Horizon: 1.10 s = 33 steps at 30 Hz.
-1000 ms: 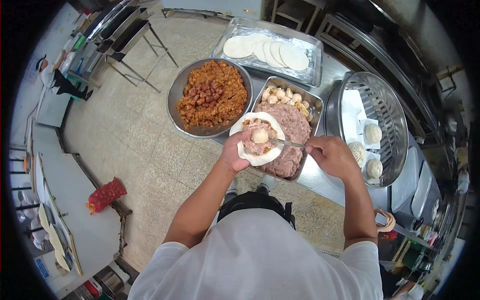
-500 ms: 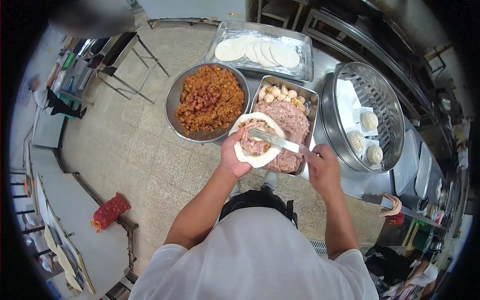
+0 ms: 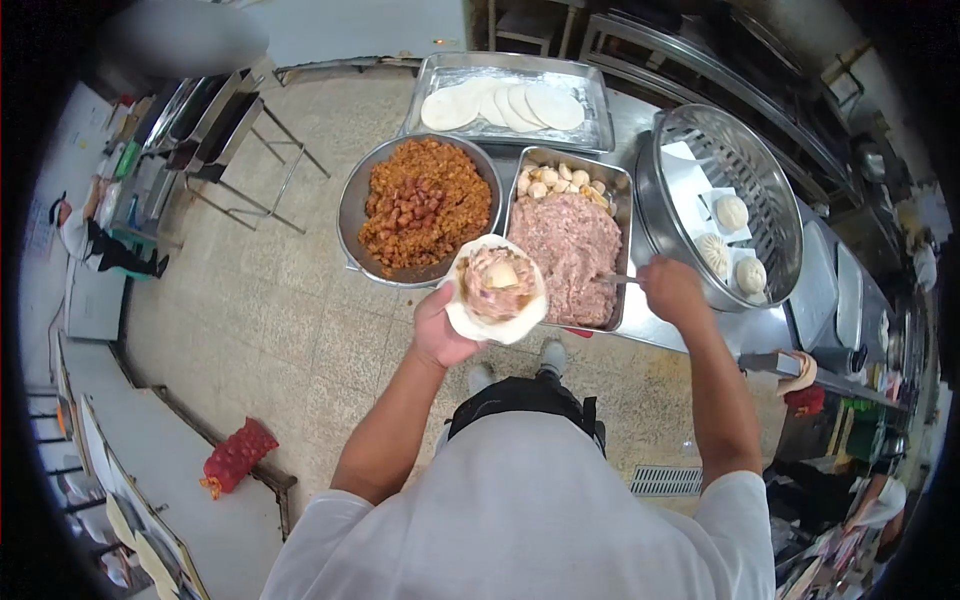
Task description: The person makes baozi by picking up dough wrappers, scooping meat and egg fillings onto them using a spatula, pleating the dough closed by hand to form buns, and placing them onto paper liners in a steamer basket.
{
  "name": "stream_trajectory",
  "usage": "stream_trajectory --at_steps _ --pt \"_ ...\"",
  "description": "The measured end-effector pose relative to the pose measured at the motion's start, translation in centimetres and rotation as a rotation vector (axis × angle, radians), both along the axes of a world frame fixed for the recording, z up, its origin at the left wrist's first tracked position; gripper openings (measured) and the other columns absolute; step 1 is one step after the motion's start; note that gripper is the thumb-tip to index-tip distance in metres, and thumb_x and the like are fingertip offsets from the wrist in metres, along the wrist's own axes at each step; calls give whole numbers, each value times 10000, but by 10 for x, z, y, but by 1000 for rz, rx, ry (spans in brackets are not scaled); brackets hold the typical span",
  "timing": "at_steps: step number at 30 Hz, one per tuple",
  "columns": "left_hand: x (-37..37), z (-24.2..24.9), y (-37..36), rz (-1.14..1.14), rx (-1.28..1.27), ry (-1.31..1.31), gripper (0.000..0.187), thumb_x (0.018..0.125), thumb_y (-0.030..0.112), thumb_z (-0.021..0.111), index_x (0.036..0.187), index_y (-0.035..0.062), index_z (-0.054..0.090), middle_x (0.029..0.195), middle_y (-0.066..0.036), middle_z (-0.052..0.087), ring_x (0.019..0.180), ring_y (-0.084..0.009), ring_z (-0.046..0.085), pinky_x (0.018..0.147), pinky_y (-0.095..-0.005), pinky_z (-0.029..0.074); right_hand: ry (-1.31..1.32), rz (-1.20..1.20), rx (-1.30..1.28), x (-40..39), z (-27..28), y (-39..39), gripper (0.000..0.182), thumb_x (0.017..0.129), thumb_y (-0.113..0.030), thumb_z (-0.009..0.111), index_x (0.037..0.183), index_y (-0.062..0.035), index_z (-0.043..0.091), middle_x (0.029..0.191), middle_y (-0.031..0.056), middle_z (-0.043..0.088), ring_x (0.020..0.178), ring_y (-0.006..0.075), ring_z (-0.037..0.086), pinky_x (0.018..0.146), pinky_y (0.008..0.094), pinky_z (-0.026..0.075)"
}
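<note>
My left hand [image 3: 441,335] is closed on a round dough wrapper [image 3: 516,326], cupping it from below. On the wrapper sits a mound of pinkish meat filling [image 3: 492,301] with a pale, rounded piece in its middle. My right hand [image 3: 676,291] grips a flat metal spatula [image 3: 623,279]; its blade is sunk into the raw minced meat [image 3: 566,240]. That meat fills most of a rectangular steel pan [image 3: 628,205], and pale round pieces [image 3: 560,183] lie at its far end. Left of the pan, a metal bowl [image 3: 348,215] holds reddish-brown cooked filling [image 3: 430,230].
Several flat wrappers [image 3: 553,107] lie on a floured tray [image 3: 418,95] at the back. To the right, a round steamer [image 3: 780,150] holds 3 pleated buns [image 3: 732,212] on paper. A red mesh sack [image 3: 238,455] is at lower left. Another person [image 3: 85,232] stands far left.
My right hand has drawn the spatula off the filling and moved it right into the minced meat. My left hand has shifted slightly left with the wrapper, uncovering the pale piece.
</note>
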<state>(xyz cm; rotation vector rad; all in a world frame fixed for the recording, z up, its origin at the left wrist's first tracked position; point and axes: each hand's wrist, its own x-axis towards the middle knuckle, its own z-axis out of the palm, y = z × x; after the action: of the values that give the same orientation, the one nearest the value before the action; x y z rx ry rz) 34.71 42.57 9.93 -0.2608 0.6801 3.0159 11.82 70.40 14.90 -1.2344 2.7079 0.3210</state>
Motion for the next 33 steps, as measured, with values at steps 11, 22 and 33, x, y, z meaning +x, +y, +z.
stream_trajectory --at_steps 11,22,33 --pt "-25 8 56 -321 127 -126 538 987 292 589 1420 12 437 1370 -177 563 1253 -312 572 1068 -478 466 -2227 -771 -1709 155 -21 -44 767 981 -632 425 1489 -60 366 1451 135 488 1314 290 504 1050 478 453" --pt "-58 33 143 -246 -425 -157 521 986 269 611 1408 14 440 1350 -151 572 1193 -271 612 1010 -428 518 -1882 -703 -1710 140 -5 34 699 1020 -603 333 1516 -111 321 1498 93 441 1362 272 463 1098 473 414" --pt "-116 21 273 -408 -102 -207 560 973 176 621 1454 27 375 1379 -118 541 1234 -245 579 1068 -429 475 -1976 -662 -1703 72 -12 196 691 1026 -597 319 1501 -96 336 1446 89 482 1347 251 473 1095 433 421"
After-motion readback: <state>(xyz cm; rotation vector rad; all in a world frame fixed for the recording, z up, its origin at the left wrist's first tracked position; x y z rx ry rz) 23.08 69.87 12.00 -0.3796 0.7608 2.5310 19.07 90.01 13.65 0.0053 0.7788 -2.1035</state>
